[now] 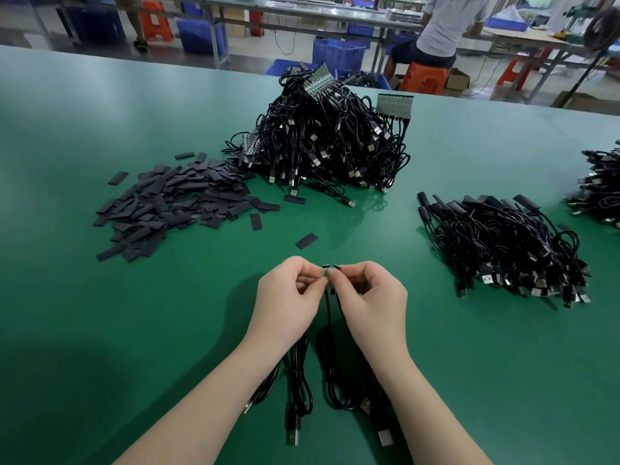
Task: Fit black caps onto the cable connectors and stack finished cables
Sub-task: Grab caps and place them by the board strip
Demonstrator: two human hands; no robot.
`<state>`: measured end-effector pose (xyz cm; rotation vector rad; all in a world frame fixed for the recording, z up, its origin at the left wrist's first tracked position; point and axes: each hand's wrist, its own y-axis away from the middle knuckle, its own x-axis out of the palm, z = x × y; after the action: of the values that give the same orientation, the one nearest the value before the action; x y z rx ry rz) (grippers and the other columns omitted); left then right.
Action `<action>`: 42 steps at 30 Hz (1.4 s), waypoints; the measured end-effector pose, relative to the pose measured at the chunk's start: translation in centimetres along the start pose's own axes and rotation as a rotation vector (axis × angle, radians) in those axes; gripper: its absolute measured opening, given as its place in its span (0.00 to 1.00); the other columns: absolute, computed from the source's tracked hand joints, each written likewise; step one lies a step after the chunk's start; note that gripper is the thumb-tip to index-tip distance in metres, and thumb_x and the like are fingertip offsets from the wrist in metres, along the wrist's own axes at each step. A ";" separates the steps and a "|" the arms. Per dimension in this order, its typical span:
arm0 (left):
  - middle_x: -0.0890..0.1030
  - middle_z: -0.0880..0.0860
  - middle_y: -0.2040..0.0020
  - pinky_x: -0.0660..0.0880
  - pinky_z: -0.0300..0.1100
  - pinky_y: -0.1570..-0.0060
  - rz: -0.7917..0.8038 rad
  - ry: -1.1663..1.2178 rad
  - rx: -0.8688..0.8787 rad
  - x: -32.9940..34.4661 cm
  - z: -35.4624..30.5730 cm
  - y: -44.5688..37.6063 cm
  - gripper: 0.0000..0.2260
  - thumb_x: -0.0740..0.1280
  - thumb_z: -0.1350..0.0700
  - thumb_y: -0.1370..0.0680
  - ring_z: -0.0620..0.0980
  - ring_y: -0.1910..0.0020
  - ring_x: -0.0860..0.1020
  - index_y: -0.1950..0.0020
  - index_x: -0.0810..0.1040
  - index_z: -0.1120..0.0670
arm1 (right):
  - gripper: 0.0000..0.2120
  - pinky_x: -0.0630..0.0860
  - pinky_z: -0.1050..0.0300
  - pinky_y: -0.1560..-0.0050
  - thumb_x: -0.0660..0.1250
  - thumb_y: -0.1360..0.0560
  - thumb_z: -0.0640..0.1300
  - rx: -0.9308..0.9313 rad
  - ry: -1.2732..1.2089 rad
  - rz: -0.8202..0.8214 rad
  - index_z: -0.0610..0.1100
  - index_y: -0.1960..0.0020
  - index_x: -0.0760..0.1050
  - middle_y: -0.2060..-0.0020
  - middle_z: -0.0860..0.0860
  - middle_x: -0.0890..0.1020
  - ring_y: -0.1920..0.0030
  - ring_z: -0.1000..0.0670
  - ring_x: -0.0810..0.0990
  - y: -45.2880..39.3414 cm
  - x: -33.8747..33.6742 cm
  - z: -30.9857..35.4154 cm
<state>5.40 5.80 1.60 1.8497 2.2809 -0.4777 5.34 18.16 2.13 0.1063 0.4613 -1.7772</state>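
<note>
My left hand (pixel 288 297) and my right hand (pixel 369 297) meet above the green table (pixel 100 297) and pinch a small connector board (pixel 330 270) between their fingertips. Black cables (pixel 302 374) hang from the board and lie coiled between my forearms, with USB plugs (pixel 292 434) near the front edge. A heap of flat black caps (pixel 174 206) lies at the left. One loose cap (pixel 306 240) rests just beyond my hands. A big pile of uncapped cables (pixel 328 142) sits behind. Capped cables (pixel 503 243) are stacked at the right.
Another cable pile (pixel 600 189) shows at the far right edge. Beyond the table are blue crates (pixel 339 55), orange stools (pixel 424 77) and a seated person (pixel 443 31) at another bench.
</note>
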 end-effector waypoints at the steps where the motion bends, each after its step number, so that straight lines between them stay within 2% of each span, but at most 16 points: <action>1: 0.82 0.43 0.62 0.74 0.28 0.60 -0.002 0.003 0.001 -0.1 0.0 0.0 0.09 0.73 0.60 0.26 0.36 0.62 0.79 0.60 0.78 0.47 | 0.09 0.74 0.70 0.61 0.75 0.27 0.41 0.000 -0.009 0.005 0.52 0.62 0.80 0.64 0.60 0.84 0.62 0.60 0.81 -0.1 -0.1 0.0; 4: 0.83 0.41 0.61 0.74 0.27 0.59 -0.031 0.012 0.002 -0.2 0.0 -0.1 0.08 0.73 0.59 0.25 0.37 0.60 0.80 0.59 0.79 0.46 | 0.07 0.73 0.72 0.61 0.74 0.26 0.42 0.044 -0.062 -0.019 0.51 0.61 0.79 0.64 0.60 0.83 0.63 0.60 0.81 -0.2 -0.1 -0.2; 6: 0.82 0.40 0.61 0.73 0.27 0.59 -0.049 0.018 0.002 -0.5 0.1 -0.2 0.08 0.73 0.58 0.25 0.37 0.60 0.80 0.58 0.79 0.45 | 0.05 0.72 0.72 0.62 0.72 0.25 0.44 0.127 -0.176 -0.103 0.49 0.59 0.79 0.64 0.56 0.84 0.64 0.60 0.80 -0.4 -0.4 -0.4; 9: 0.82 0.39 0.57 0.75 0.29 0.58 -0.018 0.021 0.000 -1.1 0.5 -0.2 0.10 0.72 0.57 0.25 0.39 0.60 0.81 0.51 0.78 0.42 | 0.02 0.76 0.65 0.58 0.70 0.23 0.45 0.170 -0.299 -0.257 0.49 0.55 0.79 0.61 0.52 0.84 0.60 0.56 0.82 -1.3 -1.8 -0.3; 12: 0.80 0.39 0.52 0.73 0.27 0.53 0.025 -0.020 0.018 -1.1 0.8 -0.1 0.17 0.72 0.56 0.24 0.35 0.54 0.79 0.39 0.75 0.40 | 0.01 0.77 0.65 0.57 0.69 0.22 0.43 0.082 -0.400 -0.369 0.47 0.52 0.79 0.61 0.53 0.84 0.59 0.55 0.82 -2.0 -3.8 0.9; 15: 0.77 0.36 0.45 0.71 0.31 0.43 0.047 -0.147 0.096 -0.9 1.0 0.0 0.15 0.70 0.52 0.23 0.30 0.44 0.73 0.37 0.77 0.40 | 0.03 0.76 0.67 0.58 0.70 0.22 0.42 -0.052 -0.426 -0.392 0.49 0.53 0.79 0.61 0.53 0.84 0.59 0.56 0.82 -2.3 -4.9 3.2; 17: 0.76 0.37 0.41 0.70 0.35 0.39 0.010 -0.133 0.124 -1.0 0.9 -0.1 0.14 0.67 0.50 0.22 0.31 0.40 0.71 0.37 0.77 0.41 | 0.07 0.77 0.66 0.59 0.70 0.23 0.40 -0.137 -0.408 -0.320 0.52 0.52 0.79 0.61 0.53 0.84 0.61 0.56 0.82 -2.4 -5.1 5.1; 20: 0.75 0.36 0.39 0.69 0.34 0.37 -0.128 -0.096 0.231 -1.6 0.3 -0.4 0.13 0.61 0.46 0.19 0.34 0.36 0.70 0.35 0.75 0.43 | 0.15 0.78 0.65 0.59 0.70 0.23 0.37 -0.252 -0.331 -0.096 0.57 0.45 0.78 0.60 0.55 0.84 0.63 0.54 0.83 -2.5 -4.3 7.6; 23: 0.73 0.34 0.38 0.66 0.30 0.36 -0.309 -0.002 0.309 -2.6 -0.1 -0.7 0.13 0.56 0.46 0.18 0.37 0.35 0.70 0.35 0.73 0.44 | 0.13 0.78 0.65 0.58 0.68 0.24 0.36 -0.346 -0.398 0.081 0.53 0.48 0.81 0.61 0.56 0.85 0.63 0.55 0.84 -2.8 -3.1 8.8; 26: 0.74 0.40 0.39 0.65 0.33 0.34 -0.490 0.034 0.396 -4.0 -0.1 -1.3 0.13 0.55 0.53 0.17 0.41 0.34 0.70 0.36 0.74 0.49 | 0.11 0.79 0.62 0.55 0.67 0.24 0.34 -0.284 -0.561 0.288 0.50 0.52 0.81 0.58 0.51 0.86 0.58 0.51 0.86 -3.4 -3.0 8.0; 29: 0.75 0.46 0.41 0.65 0.38 0.33 -0.602 -0.086 0.454 -5.3 0.3 -1.9 0.12 0.58 0.57 0.19 0.41 0.35 0.70 0.38 0.76 0.55 | 0.11 0.79 0.63 0.52 0.70 0.24 0.32 -0.229 -0.329 0.427 0.49 0.54 0.81 0.57 0.52 0.86 0.56 0.54 0.85 -4.2 -3.2 5.4; 31: 0.76 0.45 0.42 0.66 0.40 0.36 -0.528 -0.211 0.438 -5.3 0.4 -2.1 0.12 0.60 0.56 0.21 0.38 0.38 0.70 0.39 0.77 0.54 | 0.12 0.78 0.61 0.53 0.73 0.26 0.35 -0.207 -0.031 0.442 0.52 0.57 0.82 0.60 0.55 0.85 0.58 0.55 0.83 -4.6 -3.1 3.5; 35: 0.75 0.40 0.38 0.67 0.43 0.36 0.010 -0.370 0.369 -3.7 0.3 -1.4 0.18 0.58 0.46 0.20 0.35 0.38 0.70 0.33 0.75 0.49 | 0.16 0.75 0.67 0.55 0.76 0.29 0.37 -0.265 0.277 0.491 0.58 0.64 0.79 0.66 0.62 0.82 0.61 0.58 0.81 -5.5 -2.9 1.3; 37: 0.78 0.42 0.37 0.69 0.44 0.35 0.163 -0.506 0.403 -3.0 0.7 -1.2 0.18 0.59 0.43 0.19 0.39 0.39 0.74 0.33 0.77 0.48 | 0.13 0.73 0.68 0.55 0.76 0.30 0.38 -0.311 0.375 0.497 0.56 0.63 0.80 0.66 0.62 0.82 0.60 0.59 0.80 -6.0 -2.6 1.0; 40: 0.81 0.43 0.47 0.74 0.43 0.46 0.130 -0.515 0.347 -2.7 1.2 -1.4 0.14 0.64 0.46 0.20 0.44 0.48 0.78 0.37 0.80 0.48 | 0.11 0.74 0.66 0.54 0.75 0.30 0.39 -0.323 0.381 0.505 0.56 0.60 0.81 0.62 0.62 0.83 0.59 0.59 0.81 -6.9 -1.5 1.1; 42: 0.79 0.40 0.52 0.73 0.38 0.53 0.054 -0.445 0.256 -3.0 1.5 -1.7 0.12 0.65 0.47 0.21 0.42 0.53 0.77 0.40 0.81 0.47 | 0.15 0.75 0.67 0.53 0.75 0.29 0.39 -0.282 0.282 0.495 0.59 0.53 0.80 0.56 0.65 0.83 0.56 0.59 0.81 -7.6 -0.6 1.1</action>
<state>4.31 2.24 1.40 1.6859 1.9372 -1.0925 -1.58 19.67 5.25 0.2513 0.8088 -1.2026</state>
